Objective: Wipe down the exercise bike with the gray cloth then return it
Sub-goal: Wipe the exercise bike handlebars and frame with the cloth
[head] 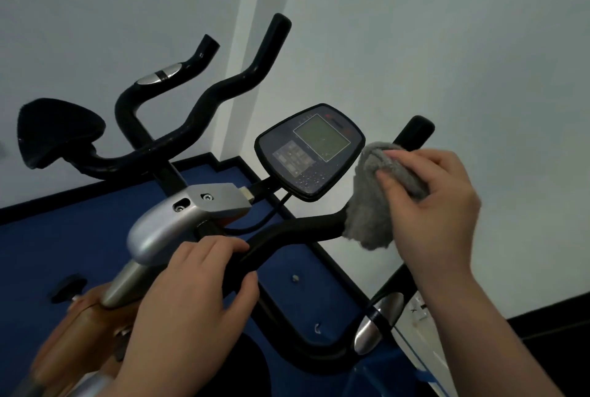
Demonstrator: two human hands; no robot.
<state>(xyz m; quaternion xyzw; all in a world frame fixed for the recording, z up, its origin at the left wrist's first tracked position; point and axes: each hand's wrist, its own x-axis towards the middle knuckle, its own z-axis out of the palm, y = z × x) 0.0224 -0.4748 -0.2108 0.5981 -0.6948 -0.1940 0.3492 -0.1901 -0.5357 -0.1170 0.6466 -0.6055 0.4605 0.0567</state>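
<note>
The exercise bike's black handlebar (297, 227) curves across the middle of the view, with a grey console (311, 150) mounted above it. My right hand (427, 202) holds the gray cloth (367, 208) wrapped around the right handlebar arm, just below its black end grip (415, 131). My left hand (198, 294) grips the handlebar near the silver stem clamp (166, 224). The cloth hides the bar section under it.
A second set of black handlebars (204, 99) and a black pad (60, 134) lie to the upper left. Blue floor (64, 237) with black skirting runs below pale walls. A silver pulse sensor (376, 323) sits on the lower right bar.
</note>
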